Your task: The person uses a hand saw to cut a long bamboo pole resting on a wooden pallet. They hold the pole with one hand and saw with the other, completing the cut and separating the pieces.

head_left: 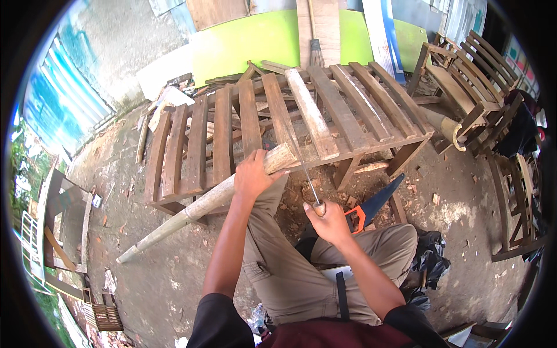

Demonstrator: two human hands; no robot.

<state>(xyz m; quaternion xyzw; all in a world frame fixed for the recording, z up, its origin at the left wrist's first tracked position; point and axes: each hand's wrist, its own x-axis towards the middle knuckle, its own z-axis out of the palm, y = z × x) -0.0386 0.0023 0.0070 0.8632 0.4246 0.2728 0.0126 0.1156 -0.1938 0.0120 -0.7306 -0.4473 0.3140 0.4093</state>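
Note:
My left hand (pixel 253 176) is wrapped round a pale bamboo pole (pixel 203 204) near its thick upper end. The pole slants down to the left, its thin end low over the ground, its cut end by the edge of a slatted wooden bench (pixel 355 146). Closed round a wooden handle, my right hand (pixel 329 220) holds a long thin blade (pixel 310 180), seen nearly edge-on, perhaps a machete. That blade points away from me over the slats, just right of the pole's end; whether they touch I cannot tell. Beside my right hand is a handsaw (pixel 378 203) with an orange handle.
Wood scraps and shavings lie under and behind the bench. At the far right are slatted wooden chairs (pixel 464 81) and a thick bamboo piece (pixel 447 127). A black plastic bag (pixel 430 261) lies by my right knee. A broom (pixel 316 52) leans at the back wall. A wooden frame (pixel 64 220) stands left.

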